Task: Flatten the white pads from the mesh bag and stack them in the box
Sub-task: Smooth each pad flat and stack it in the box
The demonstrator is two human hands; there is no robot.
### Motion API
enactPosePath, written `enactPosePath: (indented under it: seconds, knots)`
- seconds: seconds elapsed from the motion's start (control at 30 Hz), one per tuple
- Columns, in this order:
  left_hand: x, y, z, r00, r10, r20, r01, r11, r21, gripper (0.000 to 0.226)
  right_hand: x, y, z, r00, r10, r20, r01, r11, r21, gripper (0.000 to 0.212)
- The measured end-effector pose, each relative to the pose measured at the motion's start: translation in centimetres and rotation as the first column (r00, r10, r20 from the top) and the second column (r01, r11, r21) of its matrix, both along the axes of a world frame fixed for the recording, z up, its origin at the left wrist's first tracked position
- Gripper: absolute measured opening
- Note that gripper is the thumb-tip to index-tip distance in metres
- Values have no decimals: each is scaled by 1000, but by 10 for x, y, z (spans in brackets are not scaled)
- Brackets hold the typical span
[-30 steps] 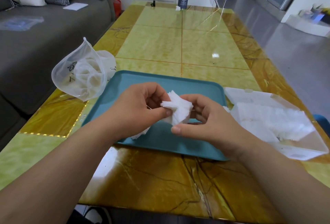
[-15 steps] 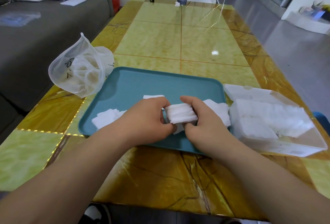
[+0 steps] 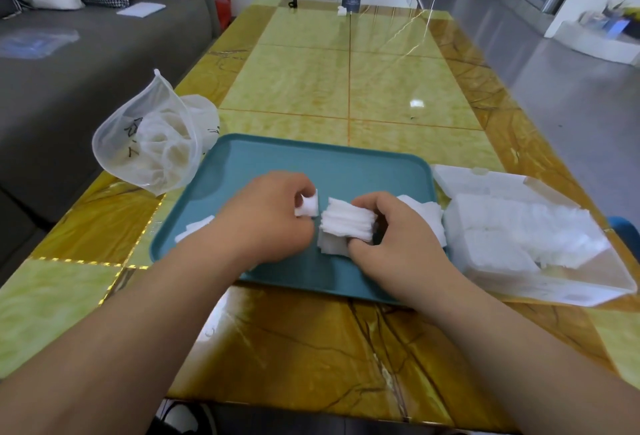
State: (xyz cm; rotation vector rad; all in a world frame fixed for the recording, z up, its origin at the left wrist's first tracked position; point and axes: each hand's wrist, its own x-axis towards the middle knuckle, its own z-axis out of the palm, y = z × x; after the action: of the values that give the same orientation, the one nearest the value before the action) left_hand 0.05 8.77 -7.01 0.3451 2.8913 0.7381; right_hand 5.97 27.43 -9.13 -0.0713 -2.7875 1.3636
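Both hands are down over the teal tray point(image 3: 277, 161) on the yellow stone table point(image 3: 346, 88). The left hand point(image 3: 266, 216) has its fingers curled in, pinching a small curled white pad point(image 3: 307, 206) that pokes out past the fingertips on the side toward the other hand. The right hand point(image 3: 401, 237) grips a thick stack of pads point(image 3: 346, 223) held edge-on: the thumb is under the near corner, and the other fingers wrap over its far end. The stack and the small pad sit just apart, between the two sets of fingertips.

Directly beneath the stack a flat pad point(image 3: 330, 247) lies on the tray. More pads point(image 3: 427, 216) lie behind the right knuckles, and a few pads point(image 3: 195, 228) show beyond the left wrist.

Out past the right hand, the clear box point(image 3: 519, 244) sits open beside the tray with white pads inside. Away beyond the left fingers, the mesh bag point(image 3: 152, 143) slumps against the tray's far corner, with white pads showing through it.
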Motion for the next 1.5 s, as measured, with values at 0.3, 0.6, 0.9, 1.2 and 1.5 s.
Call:
enactPosePath:
  seconds: [0.3,0.6,0.9,1.2,1.5]
  knots:
    - [-22,-14,-22,966,226,127,-243,960,137,53,-1,-1,1,1000,-5,-1,5,1000,14,34]
    - [-11,-13,1,973,202,114,-229,914,335,18,-1,6,5,992,-122,38,127,970,-209,30]
    - [19,-21,42,964,-109,241,-46,829,557,10,-5,7,5,984,-163,73,178,932,-314,31]
    - [23,-15,36,966,-168,197,74,909,411,8,-2,9,8,998,-3,58,22,943,-333,37]
    - [17,-12,21,987,-111,115,60,923,379,10,-2,8,10,993,112,42,-94,950,-296,31]
